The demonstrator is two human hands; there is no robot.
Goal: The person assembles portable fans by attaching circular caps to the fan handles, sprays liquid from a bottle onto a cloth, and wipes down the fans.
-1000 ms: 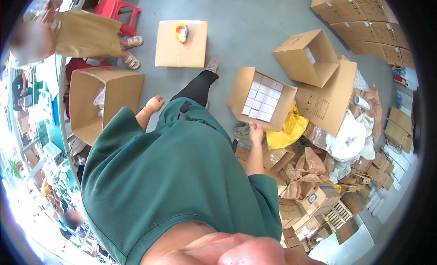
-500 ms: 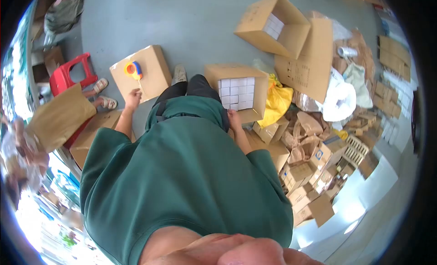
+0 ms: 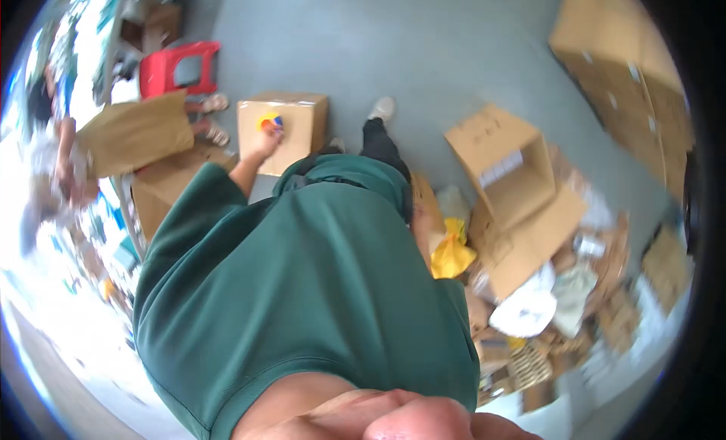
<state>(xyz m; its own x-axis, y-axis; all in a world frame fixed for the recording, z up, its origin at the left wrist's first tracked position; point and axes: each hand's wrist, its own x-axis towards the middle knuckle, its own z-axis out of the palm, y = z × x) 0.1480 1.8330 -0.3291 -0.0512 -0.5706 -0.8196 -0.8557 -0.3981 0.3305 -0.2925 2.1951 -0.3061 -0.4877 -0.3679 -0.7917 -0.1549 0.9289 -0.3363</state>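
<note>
A yellow, orange and blue tape dispenser is on top of a closed cardboard box in front of me to the left. My left hand reaches over that box, its fingers closed on the near part of the dispenser and partly hiding it. On the other side, my right hand hangs low beside my hip, blurred, close to a cardboard box mostly hidden by my body. Whether its fingers touch that box I cannot tell.
A red stool stands at the left, near another person's sandalled feet and a brown cardboard sheet. An open carton, a yellow bag and white plastic lie right. Large boxes stand far right.
My view has swung right and my body has turned. My left hand has moved from the near edge of the closed box onto the tape dispenser. The box of small white packs is now mostly hidden.
</note>
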